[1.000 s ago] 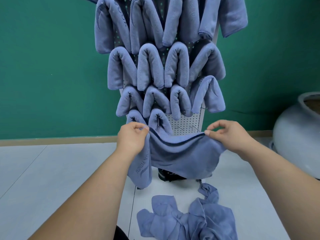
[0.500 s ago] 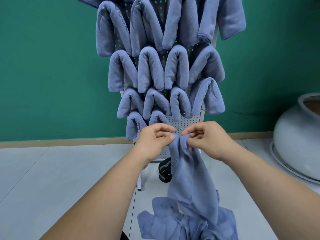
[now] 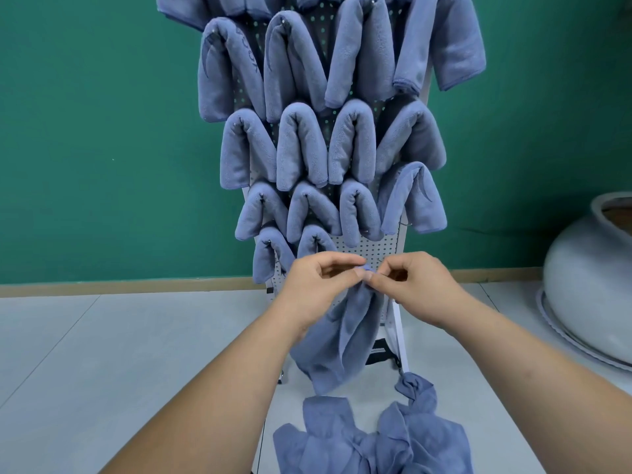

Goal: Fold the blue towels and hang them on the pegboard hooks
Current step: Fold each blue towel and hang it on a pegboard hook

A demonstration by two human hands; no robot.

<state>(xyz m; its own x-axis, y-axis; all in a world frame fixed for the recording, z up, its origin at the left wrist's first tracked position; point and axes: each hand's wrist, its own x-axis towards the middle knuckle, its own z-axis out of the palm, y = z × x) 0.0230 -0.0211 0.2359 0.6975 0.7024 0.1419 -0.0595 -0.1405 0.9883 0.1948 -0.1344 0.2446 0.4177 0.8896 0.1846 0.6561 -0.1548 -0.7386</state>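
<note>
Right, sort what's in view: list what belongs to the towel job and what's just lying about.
Job: blue cloth towel pinched by left hand and right hand; white perforated pegboard; folded blue towels hung on it; crumpled blue towel pile on floor.
Lying about: large round grey pot.

The blue towels (image 3: 301, 148) were soft, fuzzy cloth. The white pegboard (image 3: 376, 249) looked smooth and hard, full of little holes. The floor (image 3: 102, 336) was smooth and a bit shiny. The green wall (image 3: 102, 131) was matt.

Left hand (image 3: 316, 285) and right hand (image 3: 415, 285), both pinching a hanging blue towel (image 3: 342, 340) before the towel-laden pegboard (image 3: 376, 249).
</note>
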